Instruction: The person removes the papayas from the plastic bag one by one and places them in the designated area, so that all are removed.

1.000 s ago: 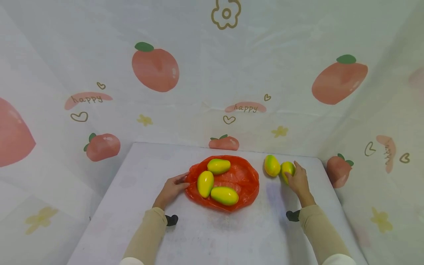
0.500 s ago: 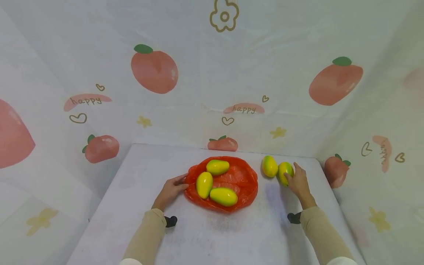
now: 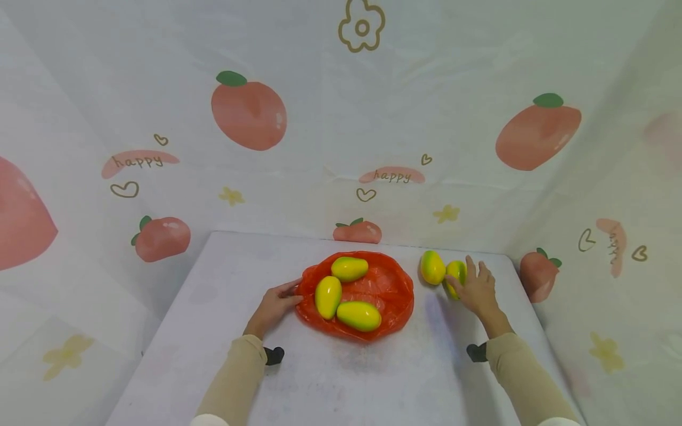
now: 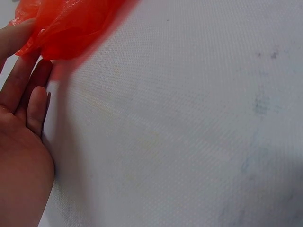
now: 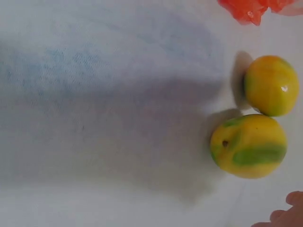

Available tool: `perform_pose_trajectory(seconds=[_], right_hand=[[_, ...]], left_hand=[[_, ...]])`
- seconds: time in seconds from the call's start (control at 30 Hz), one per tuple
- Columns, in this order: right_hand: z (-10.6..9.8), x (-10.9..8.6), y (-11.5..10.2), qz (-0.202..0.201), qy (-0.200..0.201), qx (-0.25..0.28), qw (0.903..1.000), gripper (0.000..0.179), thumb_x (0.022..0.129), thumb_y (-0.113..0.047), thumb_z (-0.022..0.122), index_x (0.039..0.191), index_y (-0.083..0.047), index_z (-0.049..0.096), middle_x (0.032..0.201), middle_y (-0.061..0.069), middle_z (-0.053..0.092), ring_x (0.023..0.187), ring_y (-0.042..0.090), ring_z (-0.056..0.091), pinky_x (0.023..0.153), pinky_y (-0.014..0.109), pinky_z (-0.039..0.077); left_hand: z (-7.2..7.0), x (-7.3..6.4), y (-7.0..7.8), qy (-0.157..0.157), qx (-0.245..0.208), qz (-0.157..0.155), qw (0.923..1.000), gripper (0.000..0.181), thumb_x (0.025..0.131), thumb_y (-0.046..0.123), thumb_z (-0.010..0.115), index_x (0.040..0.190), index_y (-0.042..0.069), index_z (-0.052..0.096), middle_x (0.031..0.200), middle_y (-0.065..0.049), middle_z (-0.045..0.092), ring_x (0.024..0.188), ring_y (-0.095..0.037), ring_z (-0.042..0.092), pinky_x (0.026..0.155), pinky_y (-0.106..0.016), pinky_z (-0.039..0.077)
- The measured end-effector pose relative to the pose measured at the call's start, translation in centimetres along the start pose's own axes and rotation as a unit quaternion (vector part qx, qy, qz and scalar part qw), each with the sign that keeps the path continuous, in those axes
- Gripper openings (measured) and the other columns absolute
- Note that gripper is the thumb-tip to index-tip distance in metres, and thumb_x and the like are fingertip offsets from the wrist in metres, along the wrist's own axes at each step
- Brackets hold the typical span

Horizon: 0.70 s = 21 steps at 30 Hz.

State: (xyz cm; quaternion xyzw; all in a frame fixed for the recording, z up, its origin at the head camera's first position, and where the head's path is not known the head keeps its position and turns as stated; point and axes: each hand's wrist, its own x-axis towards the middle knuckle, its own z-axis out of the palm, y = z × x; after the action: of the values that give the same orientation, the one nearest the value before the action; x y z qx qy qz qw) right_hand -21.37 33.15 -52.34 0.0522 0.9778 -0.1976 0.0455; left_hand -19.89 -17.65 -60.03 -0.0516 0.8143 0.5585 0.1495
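In the head view my left hand (image 3: 274, 307) pinches the left edge of a red plastic bag (image 3: 391, 296), which lies spread with its mouth up. In the left wrist view the thumb (image 4: 16, 38) lies over the bag's edge (image 4: 71, 28), with fingers beneath it. Three yellow-green mangoes sit in the bag: one at the back (image 3: 349, 269), one at the left (image 3: 327, 297), one in front (image 3: 359, 316). On the right, my right hand (image 3: 479, 293) spreads its fingers beside a mango (image 5: 248, 146). Another mango (image 5: 271, 86) lies against that one.
Everything rests on a white table (image 3: 330, 384). A pale cloth wall (image 3: 319, 118) with printed fruit and lettering stands behind and at both sides. A black wrist mount (image 3: 476, 353) shows at the right sleeve (image 3: 527, 373).
My right hand has loosened from the right-hand mango and spread its fingers. That mango sits slightly further left, closer to its neighbour. My left hand stays at the bag's edge.
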Motion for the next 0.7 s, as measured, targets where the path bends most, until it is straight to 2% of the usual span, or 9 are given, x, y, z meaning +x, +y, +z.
perform_pose_trajectory(seconds=[0.13, 0.3, 0.7], right_hand=[[0.1, -0.2, -0.4, -0.003, -0.009, -0.035, 0.9993, 0.093, 0.102, -0.058, 0.044, 0.161, 0.001, 0.004, 0.159, 0.045, -0.001, 0.144, 0.071, 0.003, 0.115, 0.083, 0.007], [0.1, -0.2, -0.8, -0.013, -0.008, -0.055, 0.9984, 0.100, 0.098, -0.068, 0.043, 0.163, -0.003, 0.004, 0.162, 0.042, -0.002, 0.145, 0.071, -0.001, 0.111, 0.086, 0.002], [0.5, -1.0, -3.1, -0.064, -0.002, -0.088, 0.9940, 0.100, 0.094, -0.072, 0.046, 0.164, -0.010, 0.011, 0.166, 0.035, 0.000, 0.149, 0.066, 0.002, 0.113, 0.085, 0.000]], left_hand=[[-0.1, 0.1, 0.0, -0.001, -0.003, -0.002, 1.0000, 0.050, 0.096, 0.032, 0.070, 0.143, 0.038, 0.058, 0.142, -0.005, 0.064, 0.136, -0.028, 0.055, 0.116, -0.051, 0.046], [-0.1, 0.0, 0.1, -0.004, 0.001, 0.002, 1.0000, 0.049, 0.097, 0.031, 0.069, 0.144, 0.037, 0.058, 0.144, -0.006, 0.063, 0.138, -0.029, 0.054, 0.117, -0.052, 0.045], [-0.1, -0.1, 0.1, -0.005, 0.004, 0.006, 1.0000, 0.050, 0.097, 0.031, 0.069, 0.145, 0.037, 0.057, 0.145, -0.005, 0.062, 0.138, -0.029, 0.054, 0.116, -0.052, 0.046]])
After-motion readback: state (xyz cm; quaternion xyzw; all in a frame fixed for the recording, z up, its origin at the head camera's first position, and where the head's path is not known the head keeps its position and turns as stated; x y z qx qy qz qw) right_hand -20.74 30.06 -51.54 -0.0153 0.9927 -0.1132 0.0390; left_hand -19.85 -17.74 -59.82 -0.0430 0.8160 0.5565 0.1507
